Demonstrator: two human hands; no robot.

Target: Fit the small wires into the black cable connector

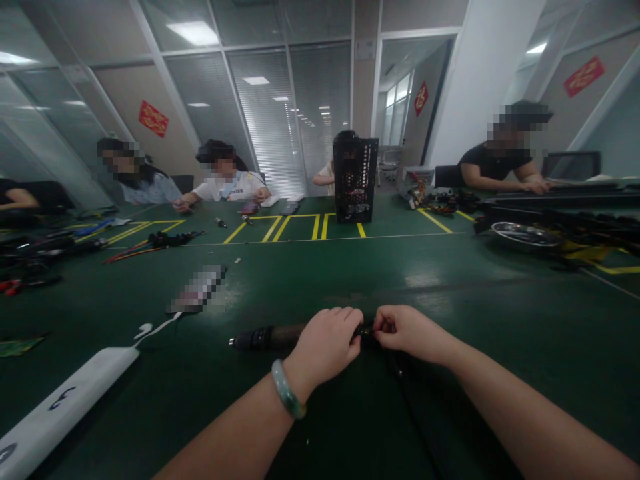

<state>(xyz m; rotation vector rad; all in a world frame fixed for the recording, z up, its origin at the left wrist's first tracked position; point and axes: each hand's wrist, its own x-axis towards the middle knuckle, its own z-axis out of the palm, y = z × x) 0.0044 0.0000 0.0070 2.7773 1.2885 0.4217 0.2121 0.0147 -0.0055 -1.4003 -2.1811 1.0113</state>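
Note:
On the green table lies what looks like an electric screwdriver (283, 337), dark and cylindrical, its metal tip pointing left. My left hand (327, 340), with a jade-coloured bangle (288, 389) at the wrist, is wrapped around its rear part. Just to the right, my right hand (407, 333) is closed in a pinch at the tool's tail end. Between the two hands shows a small dark end piece; what exactly the right fingertips hold is hidden. A black cord (413, 407) runs from beneath my right hand toward the table's near edge.
A white power strip (75, 400) lies at the left, cabled to a phone (197, 290). Ahead stands a black computer case (356, 180). Cable bundles (167, 240) lie left; dark parts and a round metal-rimmed piece (525, 235) lie right. Several people sit across the table.

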